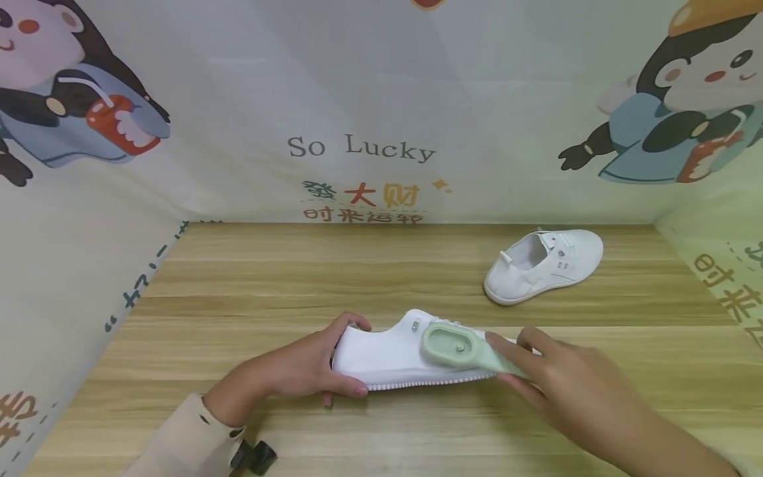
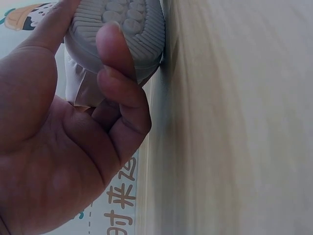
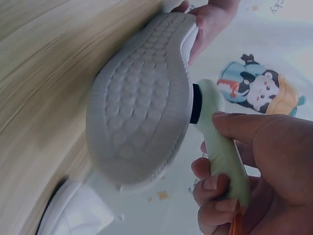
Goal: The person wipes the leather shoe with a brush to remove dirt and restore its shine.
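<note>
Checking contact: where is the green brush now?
In the head view, the green brush is right of centre, gripped by the right hand, its head against the camera-facing side of the white shoe the left hand holds.

Behind the wooden tabletop (image 1: 310, 265), "So Lucky" (image 1: 361, 148) is printed on the pale backdrop (image 1: 238, 106); closer to the tabletop, "發大财" (image 1: 360, 194) is set above "时来运转" (image 1: 363, 216). Right of the tabletop, "时来" (image 1: 728, 286) is repeated.

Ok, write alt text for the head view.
A left hand grips a white shoe by the heel while the right hand holds a pale green tool against the shoe's side. Another white shoe sits behind on a wooden surface.
</note>
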### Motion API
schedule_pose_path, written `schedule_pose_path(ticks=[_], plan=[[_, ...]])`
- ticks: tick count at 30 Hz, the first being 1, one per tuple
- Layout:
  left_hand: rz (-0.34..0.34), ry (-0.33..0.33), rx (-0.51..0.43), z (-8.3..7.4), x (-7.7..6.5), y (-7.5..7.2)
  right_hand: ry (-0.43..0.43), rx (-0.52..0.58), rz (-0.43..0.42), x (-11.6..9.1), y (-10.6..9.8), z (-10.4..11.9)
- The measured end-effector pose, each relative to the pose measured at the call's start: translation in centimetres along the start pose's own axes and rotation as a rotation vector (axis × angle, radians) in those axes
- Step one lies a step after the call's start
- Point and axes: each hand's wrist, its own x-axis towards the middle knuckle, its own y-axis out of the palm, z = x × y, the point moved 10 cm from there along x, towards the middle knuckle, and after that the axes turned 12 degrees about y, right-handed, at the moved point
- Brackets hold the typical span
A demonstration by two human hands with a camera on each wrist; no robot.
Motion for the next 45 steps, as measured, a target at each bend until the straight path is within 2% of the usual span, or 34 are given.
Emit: schedule_pose_path(ticks=[10,16,21,24,27,33,41,45], plan=[[0.0,0.005,0.0,-0.2,-0.2,0.0,0.087,-0.038,0.086,-1.6,-0.7,-2.8],[0.001,0.007,0.01,0.0,-0.1,0.0,0.169,-0.057,0.158,-2.3,-0.6,-4.5],[0.005,0.006,0.018,0.0,0.0,-0.2,0.164,-0.04,0.142,-2.3,-1.0,-4.5],[0.007,0.0,0.018,0.1,0.0,-0.2,0.176,-0.046,0.178,-2.0,-0.6,-4.3],[0.007,0.001,0.019,0.2,0.0,-0.2,0.164,-0.042,0.2,-1.5,-0.1,-3.8],[0.005,0.006,0.021,0.2,-0.1,-0.1,0.088,0.003,0.166,-0.7,0.2,-1.8],[0.003,0.01,0.015,0.0,-0.1,-0.1,-0.023,0.078,0.171,0.8,1.7,2.2],[0.008,0.025,0.003,-0.2,-0.1,0.0,-0.033,0.069,0.177,1.5,2.4,3.8]])
